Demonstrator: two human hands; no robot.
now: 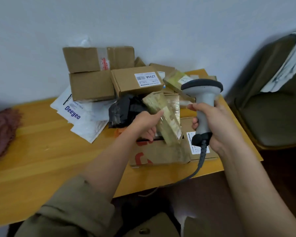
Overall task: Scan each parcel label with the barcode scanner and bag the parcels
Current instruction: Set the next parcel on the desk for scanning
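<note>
My left hand (146, 124) grips a tape-wrapped cardboard parcel (167, 115) and holds it tilted above the pile. My right hand (214, 124) holds the handle of a grey barcode scanner (202, 98), its dark head level with the parcel's top and just to its right. The scanner's cable (197, 165) hangs down past the table's front edge. Beneath the held parcel lie a flat carton with red print (154, 154) and a labelled box (197, 146). More cardboard boxes (99, 72), one labelled "12V4A" (138, 81), are stacked at the back.
White mailer bags (80, 115) and a black plastic parcel (123, 110) lie on the wooden table (41, 154) left of the pile. A reddish cloth (2, 130) sits at the table's left edge. A dark chair (272, 106) stands to the right.
</note>
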